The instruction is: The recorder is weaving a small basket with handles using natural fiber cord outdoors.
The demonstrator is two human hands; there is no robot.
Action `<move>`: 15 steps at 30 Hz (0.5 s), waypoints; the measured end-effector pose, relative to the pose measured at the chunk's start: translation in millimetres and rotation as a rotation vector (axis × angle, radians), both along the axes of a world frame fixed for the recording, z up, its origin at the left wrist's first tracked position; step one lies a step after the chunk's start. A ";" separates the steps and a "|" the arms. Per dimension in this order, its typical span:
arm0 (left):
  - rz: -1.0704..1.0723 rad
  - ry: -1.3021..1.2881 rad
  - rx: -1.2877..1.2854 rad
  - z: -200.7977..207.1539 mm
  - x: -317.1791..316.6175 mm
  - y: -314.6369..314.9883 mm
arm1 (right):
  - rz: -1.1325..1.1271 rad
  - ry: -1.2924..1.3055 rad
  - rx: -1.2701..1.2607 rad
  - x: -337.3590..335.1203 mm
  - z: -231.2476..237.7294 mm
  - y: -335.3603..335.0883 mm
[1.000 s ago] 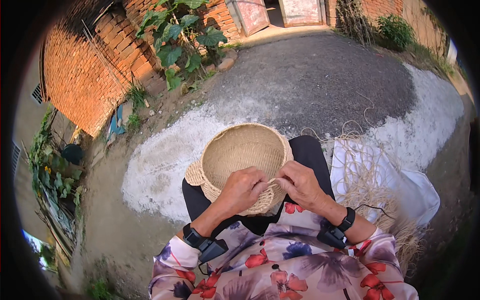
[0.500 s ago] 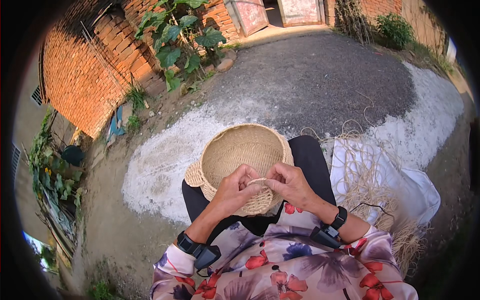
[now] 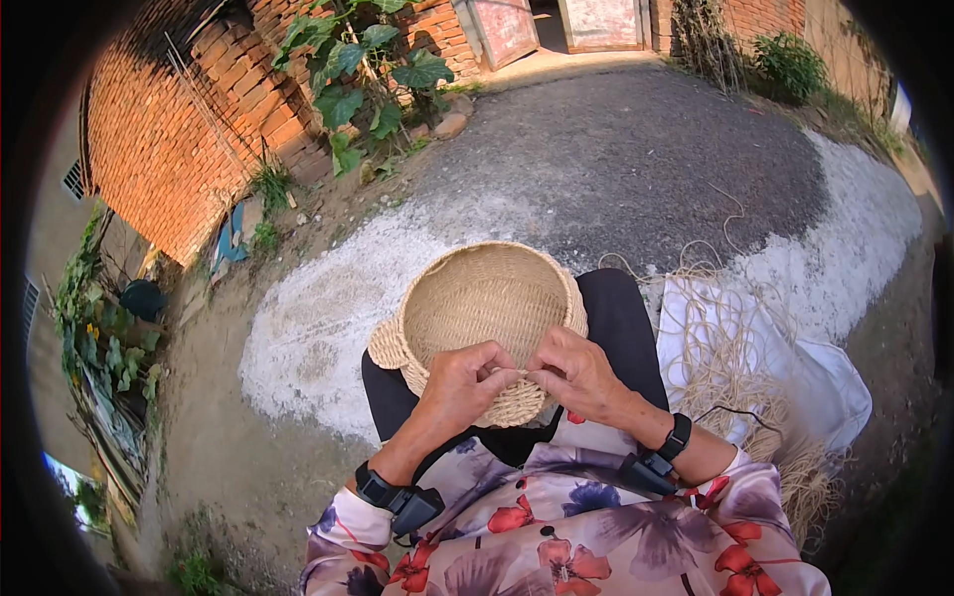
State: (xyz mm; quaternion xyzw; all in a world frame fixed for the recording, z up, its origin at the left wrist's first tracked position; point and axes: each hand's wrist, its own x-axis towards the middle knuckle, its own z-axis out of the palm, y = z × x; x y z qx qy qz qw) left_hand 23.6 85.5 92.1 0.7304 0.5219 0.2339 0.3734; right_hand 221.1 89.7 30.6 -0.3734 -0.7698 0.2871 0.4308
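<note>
A round basket woven from tan cord rests on my lap, its open mouth tipped up and away from me. A woven handle sticks out at its left side. My left hand is closed in a pinch over the near rim. My right hand is closed too, its thumb and finger meeting the left fingertips there. Between them they pinch a short bit of cord, mostly hidden by the fingers. Just below the hands a braided near part of the basket shows.
To my right, a tangled heap of loose tan cord lies over a white sack. A strand trails onto the dark gravel. Leafy plants and a brick wall stand beyond, with a weathered door at the back.
My fingertips have drawn together and lowered slightly; the cord loop that showed between them is now mostly covered. My right hand has turned a little, knuckles raised. The basket has barely shifted.
</note>
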 end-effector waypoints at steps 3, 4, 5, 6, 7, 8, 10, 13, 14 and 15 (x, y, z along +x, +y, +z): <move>-0.038 -0.001 0.081 -1.7 1.7 1.4 | 0.004 -0.066 0.147 5.0 2.4 -0.8; -0.037 -0.003 0.082 -2.9 2.1 1.9 | 0.021 -0.102 0.198 6.9 3.1 -1.3; -0.064 0.017 0.128 -4.4 2.7 2.8 | 0.039 -0.141 0.229 9.2 3.7 -2.0; -0.093 0.043 0.161 -5.7 2.9 4.0 | 0.038 -0.134 0.247 10.0 3.9 -3.3; -0.094 0.038 0.174 -7.3 2.9 5.4 | -0.014 -0.075 0.192 11.0 3.7 -5.1; -0.117 0.070 0.224 -9.0 2.6 7.1 | -0.060 -0.022 0.112 13.1 3.2 -7.7; -0.138 0.102 0.274 -12.5 1.9 10.2 | -0.059 0.036 -0.074 17.2 1.2 -14.2; -0.168 0.143 0.422 -17.4 2.2 14.1 | -0.033 0.096 -0.301 15.7 -4.8 -22.4; -0.155 0.125 0.389 -18.8 2.4 14.6 | -0.018 0.087 -0.336 14.4 -7.2 -23.6; -0.140 0.108 0.356 -19.8 2.6 14.8 | -0.011 0.105 -0.315 12.2 -9.6 -24.4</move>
